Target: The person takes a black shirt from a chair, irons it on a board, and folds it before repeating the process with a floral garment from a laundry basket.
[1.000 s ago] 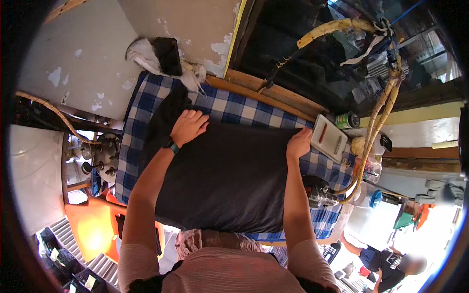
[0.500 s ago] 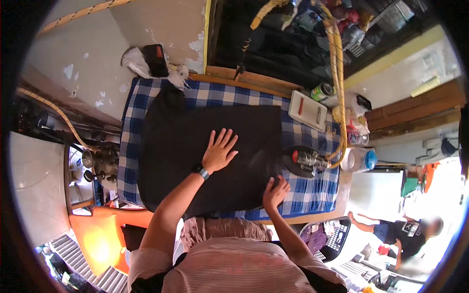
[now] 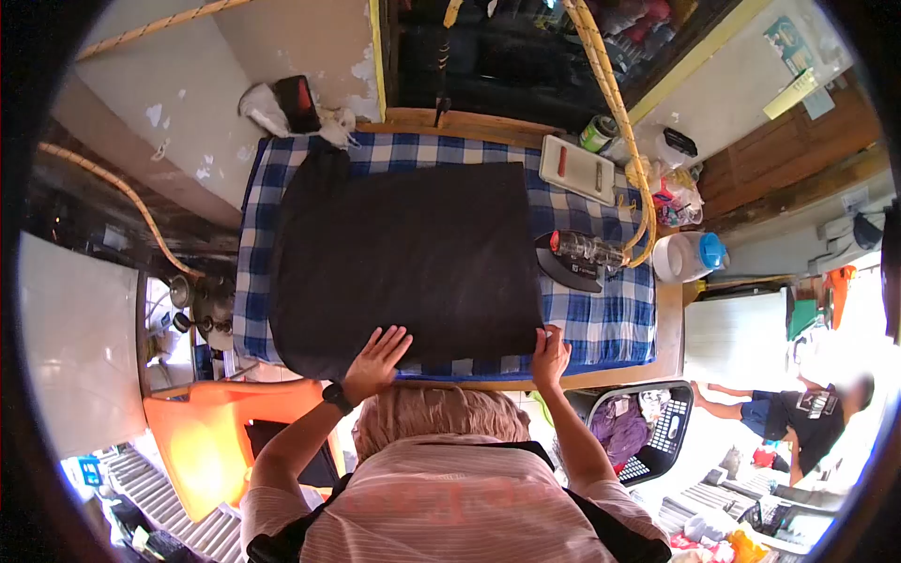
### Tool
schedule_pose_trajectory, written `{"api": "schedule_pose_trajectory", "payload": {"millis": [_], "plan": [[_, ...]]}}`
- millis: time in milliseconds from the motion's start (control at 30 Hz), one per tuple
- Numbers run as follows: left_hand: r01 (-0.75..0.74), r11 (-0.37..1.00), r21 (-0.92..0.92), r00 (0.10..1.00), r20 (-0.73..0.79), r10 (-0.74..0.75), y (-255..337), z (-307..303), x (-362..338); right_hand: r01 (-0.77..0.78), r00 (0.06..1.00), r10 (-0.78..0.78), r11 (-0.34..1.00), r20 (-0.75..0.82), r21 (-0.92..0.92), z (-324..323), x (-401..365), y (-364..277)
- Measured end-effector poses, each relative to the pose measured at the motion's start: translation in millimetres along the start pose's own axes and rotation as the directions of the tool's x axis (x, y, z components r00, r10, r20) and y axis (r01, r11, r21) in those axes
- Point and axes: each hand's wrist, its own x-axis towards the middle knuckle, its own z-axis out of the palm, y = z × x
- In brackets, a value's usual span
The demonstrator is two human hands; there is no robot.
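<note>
Head view: left hand (image 3: pixel 378 361) lies open and flat, fingers spread, palm down on the near edge of the cloth (image 3: pixel 404 263); a watch (image 3: pixel 333 396) sits on its wrist. Right hand (image 3: pixel 549 355) rests on the cloth's near right corner, fingers together and pointing away from the body; whether its thumb is tucked under the edge I cannot tell.

The dark cloth is spread flat on a blue checked cover (image 3: pixel 601 319) over the counter (image 3: pixel 668 328); it stretches away from both hands towards the window, its near edge running left to right between them. It looks close to square, so no long axis stands out; a narrower part juts from its far left corner. Both hands are at the edge, the left reaching a little further onto the fabric.

Right of the cloth stands an iron (image 3: pixel 574 258); beyond it a tray (image 3: pixel 574 169), a can (image 3: pixel 597 133) and a jug (image 3: pixel 685 255); a rope (image 3: pixel 610 103) hangs across them. An orange chair (image 3: pixel 202 441) is at the left, a basket (image 3: pixel 648 432) at the right; another person (image 3: pixel 807 413) is far right, apart.

The person's own head and shoulders hide the counter's near front, and the lens bends the edges.
</note>
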Motion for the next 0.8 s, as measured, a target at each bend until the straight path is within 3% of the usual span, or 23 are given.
{"api": "schedule_pose_trajectory", "payload": {"millis": [167, 233, 267, 300, 367, 400, 467, 533, 567, 600, 633, 667, 700, 733, 767, 800], "plan": [[0.006, 0.975, 0.221, 0.999, 0.051, -0.018, 7.7, 10.0, -26.6, 0.269, 0.962, -0.27, 0.963, -0.045, -0.027, -8.8, 0.7, 12.7], [0.071, 0.97, 0.233, 0.997, 0.025, -0.078, 17.9, 12.8, -26.1, 0.381, 0.923, -0.367, 0.912, 0.111, -0.154, -16.0, -1.5, 16.0], [0.053, 0.951, 0.305, 0.999, -0.013, -0.052, 20.6, 6.4, -23.2, 0.296, 0.939, -0.256, 0.941, 0.229, -0.164, -19.7, -0.6, 14.1], [0.068, 0.95, 0.304, 0.998, -0.022, -0.064, 23.4, 0.0, -19.9, 0.311, 0.935, -0.271, 0.936, 0.229, -0.163, -23.0, 5.4, 13.3], [0.152, 0.988, -0.013, 0.985, 0.08, -0.151, 33.5, -23.6, -2.7, 0.423, 0.899, -0.397, 0.897, 0.187, -0.131, -35.8, 16.7, 8.4], [0.164, 0.986, -0.017, 0.984, 0.069, -0.163, 32.4, -24.3, 14.8, 0.446, 0.879, -0.411, 0.888, 0.242, -0.111, -41.0, 29.8, 7.0], [0.05, 0.96, -0.275, 0.983, -0.155, -0.096, 28.7, -20.1, 57.8, 0.554, 0.828, -0.53, 0.824, 0.181, -0.118, -60.7, 76.4, -6.4], [-0.039, 0.998, -0.053, 0.945, -0.325, 0.02, 35.5, -11.5, 107.8, 0.587, 0.8, -0.594, 0.748, 0.081, -0.31, -93.5, 138.6, -35.0], [-0.001, 0.996, -0.089, 0.932, -0.361, -0.031, 44.7, -9.9, 130.4, 0.593, 0.801, -0.582, 0.745, 0.137, -0.304, -108.1, 170.5, -43.5], [0.036, 0.992, -0.125, 0.914, -0.396, -0.083, 53.9, -10.3, 151.8, 0.67, 0.74, -0.635, 0.667, 0.22, -0.326, -113.6, 200.8, -36.4], [0.09, 0.989, -0.121, 0.915, -0.382, -0.13, 66.1, -9.4, 165.5, 0.679, 0.731, -0.647, 0.658, 0.218, -0.325, -116.0, 226.7, -31.3], [0.025, 0.995, -0.098, 0.937, -0.345, -0.057, 76.4, -11.0, 173.2, 0.68, 0.688, -0.543, 0.714, 0.481, -0.168, -114.7, 251.4, -26.7], [-0.037, 0.996, -0.08, 0.952, -0.305, 0.011, 86.7, -11.9, 176.6, 0.633, 0.554, -0.429, 0.774, 0.713, -0.025, -111.2, 271.4, -23.4], [-0.221, 0.967, -0.13, 0.926, -0.339, 0.166, 92.8, 8.6, 182.2, 0.772, 0.448, -0.638, 0.63, 0.627, 0.089, -102.0, 283.0, -16.3], [-0.397, 0.903, -0.165, 0.871, -0.378, 0.314, 96.3, 29.8, 187.3, 0.787, 0.425, -0.653, 0.608, 0.626, 0.1, -91.4, 288.1, -6.5], [-0.501, 0.828, -0.252, 0.859, -0.265, 0.439, 101.1, 27.2, 186.1, 0.688, 0.443, -0.651, 0.688, 0.617, 0.232, -79.3, 288.9, 5.2]]}}
